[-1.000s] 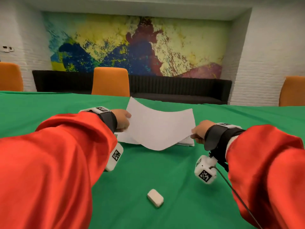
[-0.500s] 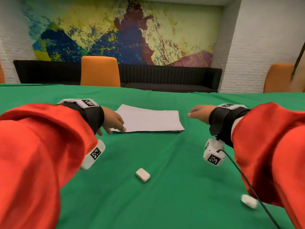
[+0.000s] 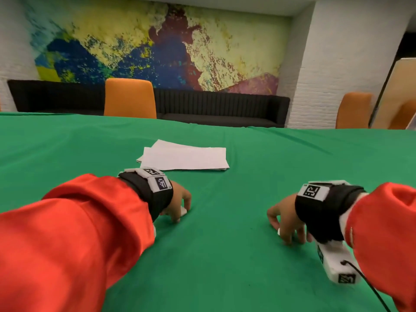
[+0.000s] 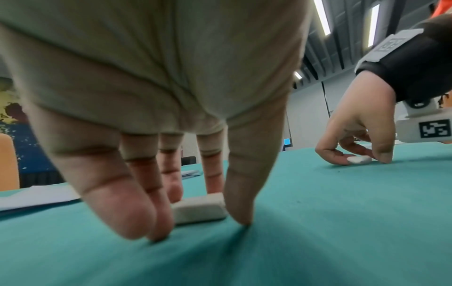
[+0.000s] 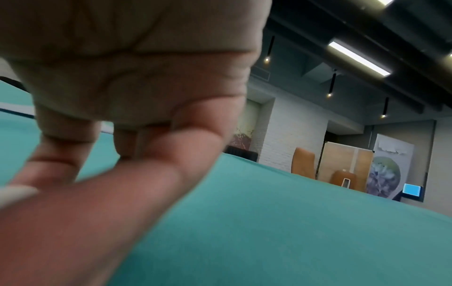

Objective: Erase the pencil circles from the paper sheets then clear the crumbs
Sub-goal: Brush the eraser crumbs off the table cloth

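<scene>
Your left hand [image 3: 177, 202] pinches one eraser [image 4: 199, 210] on the tabletop [image 3: 225, 255]. Your right hand [image 3: 284, 218] pinches another eraser [image 4: 359, 159]. The paper sheets [image 3: 183, 158] wait at 12 o'clock, ready for rubbing.

Right wrist view is blurred — the eraser [image 5: 14, 193] beside the right hand's fingertips [image 5: 36, 170] is cut by the left edge. From the head view the left hand [image 3: 177, 199] hides most of its eraser [image 3: 183, 210].
</scene>
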`<state>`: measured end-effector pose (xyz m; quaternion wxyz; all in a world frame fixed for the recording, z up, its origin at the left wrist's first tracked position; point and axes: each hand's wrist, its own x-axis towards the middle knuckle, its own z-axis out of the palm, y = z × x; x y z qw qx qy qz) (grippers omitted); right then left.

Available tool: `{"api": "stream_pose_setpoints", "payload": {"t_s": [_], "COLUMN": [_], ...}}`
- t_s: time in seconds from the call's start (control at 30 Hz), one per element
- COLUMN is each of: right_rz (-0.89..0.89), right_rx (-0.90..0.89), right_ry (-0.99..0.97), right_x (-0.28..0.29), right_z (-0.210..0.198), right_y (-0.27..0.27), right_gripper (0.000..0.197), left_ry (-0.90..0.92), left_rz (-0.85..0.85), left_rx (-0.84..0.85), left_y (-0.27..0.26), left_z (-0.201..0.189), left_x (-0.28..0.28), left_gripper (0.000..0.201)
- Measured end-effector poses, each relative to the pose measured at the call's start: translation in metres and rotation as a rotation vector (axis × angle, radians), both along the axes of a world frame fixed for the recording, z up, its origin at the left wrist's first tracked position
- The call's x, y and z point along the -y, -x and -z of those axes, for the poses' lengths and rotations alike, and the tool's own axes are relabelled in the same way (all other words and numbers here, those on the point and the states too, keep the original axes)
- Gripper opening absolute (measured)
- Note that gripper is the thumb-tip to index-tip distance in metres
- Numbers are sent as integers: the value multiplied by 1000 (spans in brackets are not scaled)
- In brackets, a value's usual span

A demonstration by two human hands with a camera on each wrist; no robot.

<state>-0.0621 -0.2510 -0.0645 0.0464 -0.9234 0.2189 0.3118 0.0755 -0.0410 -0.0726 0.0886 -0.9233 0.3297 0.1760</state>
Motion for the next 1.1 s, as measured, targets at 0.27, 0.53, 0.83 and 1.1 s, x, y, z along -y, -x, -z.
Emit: {"api": "stream_pose_setpoints", "payload": {"t_s": [0.27, 0.53, 0.83, 1.1], "right_rz": [44, -27, -165, -100], "right_rx": [424, 480, 345, 430], "right_ry": [-91, -119, 58, 95], "right_x": [2, -2, -4, -5], "right_z": [-28, -17, -41, -63], "right_y": [-63, -169, -125, 25], "right_gripper": [5, 27, 54, 59], "left_ry": [-2, 72, 83, 181], "left_rz": [-4, -87, -130, -102], "left_rx": [68, 194, -20, -131], "left_y": [-33, -103, -72, 59], "left_z": [-18, -20, -23, -59], "left_x": [12, 14, -5, -51], "left_gripper": [9, 14, 47, 41]}}
